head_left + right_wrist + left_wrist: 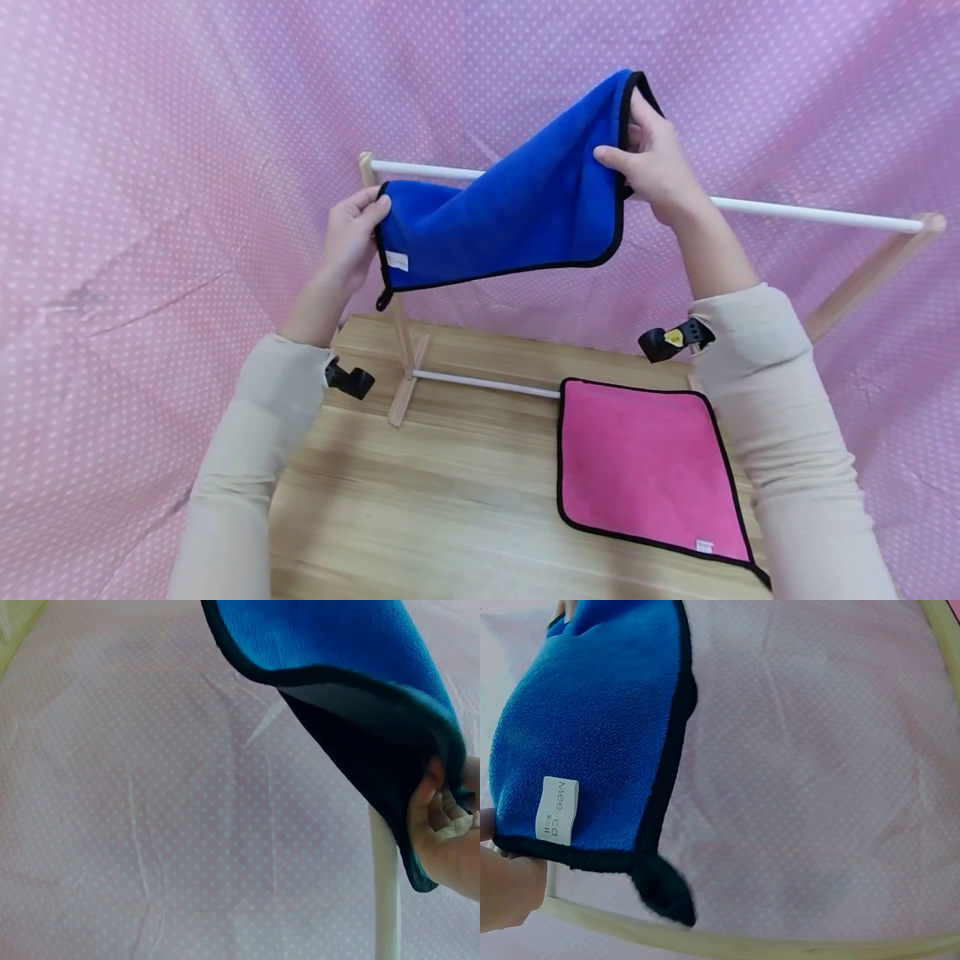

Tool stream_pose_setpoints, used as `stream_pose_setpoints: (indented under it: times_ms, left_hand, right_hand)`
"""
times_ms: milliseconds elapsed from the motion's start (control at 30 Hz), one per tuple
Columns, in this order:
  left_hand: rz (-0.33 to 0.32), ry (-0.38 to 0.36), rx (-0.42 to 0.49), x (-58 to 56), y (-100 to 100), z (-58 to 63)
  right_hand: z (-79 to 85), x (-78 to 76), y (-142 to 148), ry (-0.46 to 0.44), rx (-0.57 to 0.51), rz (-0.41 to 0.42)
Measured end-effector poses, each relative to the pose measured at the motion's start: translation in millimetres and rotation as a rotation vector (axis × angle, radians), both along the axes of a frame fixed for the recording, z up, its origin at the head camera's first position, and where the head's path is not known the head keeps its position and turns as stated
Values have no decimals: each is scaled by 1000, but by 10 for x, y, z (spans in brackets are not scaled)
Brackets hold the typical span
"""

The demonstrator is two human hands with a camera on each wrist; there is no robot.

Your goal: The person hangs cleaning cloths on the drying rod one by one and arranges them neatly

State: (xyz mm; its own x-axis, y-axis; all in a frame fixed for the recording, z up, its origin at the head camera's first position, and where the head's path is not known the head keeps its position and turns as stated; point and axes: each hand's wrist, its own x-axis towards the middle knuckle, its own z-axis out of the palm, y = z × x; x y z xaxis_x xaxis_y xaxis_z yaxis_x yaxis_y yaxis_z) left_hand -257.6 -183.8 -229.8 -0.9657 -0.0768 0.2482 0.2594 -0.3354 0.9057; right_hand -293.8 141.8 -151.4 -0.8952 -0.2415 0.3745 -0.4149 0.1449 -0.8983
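Observation:
A blue towel (pixel 517 208) with black edging is stretched, folded over, between both hands at the rack's white top rod (pixel 817 213). My left hand (pixel 351 237) pinches its left edge, thumb on the front, above a white label (pixel 557 810) and a black corner loop (pixel 665 889). Higher up, my right hand (pixel 660 162) grips the right end, thumb on the blue face. In the right wrist view, the fingers of the right hand (pixel 442 825) are at the edge where the two layers gape apart. Whether the towel touches the rod I cannot tell.
On the wooden table (pixel 420 492) a pink towel (pixel 645 467) with black edging lies flat at the right, over part of the rack's lower white rod (pixel 487 383). The rack's wooden foot (pixel 408 387) stands at left. Pink dotted cloth (pixel 187 125) hangs behind.

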Motion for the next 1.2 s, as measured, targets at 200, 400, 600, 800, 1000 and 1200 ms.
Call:
stream_pose_setpoints:
  times_ms: [200,400,600,800,1000,1200]
  left_hand:
    - [10,66,60,-59,-13,335]
    - [-4,94,151,-144,-4,575]
    - [-32,153,153,-228,3,687]
    - [-71,162,185,-323,1,679]
    - [-99,35,160,-337,-83,478]
    - [-82,-1,164,-305,-181,326]
  right_hand:
    - [77,36,125,-59,-104,64]
    - [135,52,199,-96,-213,80]
    - [122,50,186,-105,-242,95]
    - [65,54,84,-167,-153,99]
    - [-29,99,64,-329,-67,86]
    - [-118,156,108,-382,-71,121]
